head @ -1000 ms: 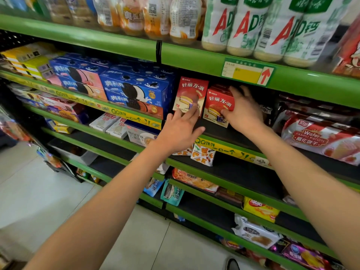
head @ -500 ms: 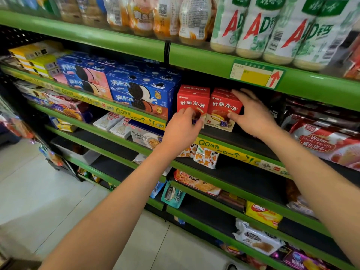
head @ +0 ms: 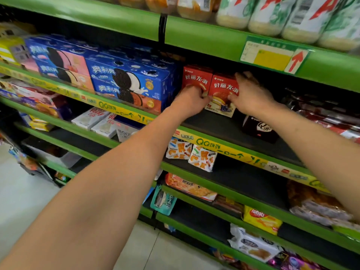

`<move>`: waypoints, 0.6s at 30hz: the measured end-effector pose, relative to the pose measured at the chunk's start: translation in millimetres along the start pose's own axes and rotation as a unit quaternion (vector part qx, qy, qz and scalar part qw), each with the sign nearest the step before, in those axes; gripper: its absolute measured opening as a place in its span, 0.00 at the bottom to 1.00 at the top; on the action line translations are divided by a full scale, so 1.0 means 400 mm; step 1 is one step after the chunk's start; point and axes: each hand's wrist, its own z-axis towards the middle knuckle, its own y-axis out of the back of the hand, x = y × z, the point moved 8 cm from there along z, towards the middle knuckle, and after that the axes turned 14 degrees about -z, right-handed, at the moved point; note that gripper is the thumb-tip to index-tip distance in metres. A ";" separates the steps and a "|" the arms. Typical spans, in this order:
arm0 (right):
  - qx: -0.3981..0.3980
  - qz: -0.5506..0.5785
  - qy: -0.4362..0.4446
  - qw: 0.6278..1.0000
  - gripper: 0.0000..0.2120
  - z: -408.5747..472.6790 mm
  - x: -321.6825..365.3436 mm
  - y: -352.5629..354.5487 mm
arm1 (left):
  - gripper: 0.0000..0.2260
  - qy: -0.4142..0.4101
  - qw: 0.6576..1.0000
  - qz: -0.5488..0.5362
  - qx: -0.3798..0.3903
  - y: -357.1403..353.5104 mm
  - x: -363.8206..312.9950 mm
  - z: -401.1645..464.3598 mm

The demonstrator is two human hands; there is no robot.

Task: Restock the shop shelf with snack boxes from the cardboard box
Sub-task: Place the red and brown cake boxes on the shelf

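Observation:
Two red snack boxes stand upright side by side on the dark shelf, right of the blue cookie boxes. My left hand is on the lower front of the left red box, with fingers curled at its right edge. My right hand grips the right red box, thumb on the front and fingers over its top right corner. The two boxes touch. The cardboard box is out of view.
Blue cookie boxes fill the shelf to the left. A dark box lies just right of the red ones, with red wafer packs beyond. The green upper shelf edge with bottles hangs low overhead. Lower shelves hold snack bags.
Both red boxes were tilted and apart a second ago. Now they stand square and pushed together further back, with both hands still on them. The view has moved closer.

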 end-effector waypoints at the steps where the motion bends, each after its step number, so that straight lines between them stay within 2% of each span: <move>1: 0.004 0.006 -0.007 1.000 0.32 0.017 -0.004 -0.005 | 0.10 -0.007 1.000 -0.011 0.006 -0.005 0.000 0.017; 2: 0.005 0.012 -0.011 1.000 0.31 0.035 -0.005 -0.011 | 0.08 -0.010 1.000 -0.026 0.013 -0.012 0.001 0.034; 6: 0.004 0.024 -0.027 0.999 0.29 0.101 -0.018 -0.027 | 0.12 -0.017 0.996 -0.077 0.028 -0.041 0.001 0.095; 13: -0.001 0.119 -0.058 0.991 0.37 0.170 -0.046 -0.070 | 0.17 -0.005 0.999 -0.049 0.020 -0.082 0.023 0.187; 18: -0.010 0.135 -0.085 0.987 0.35 0.196 -0.044 -0.084 | 0.18 0.019 0.999 -0.025 0.021 -0.094 0.053 0.234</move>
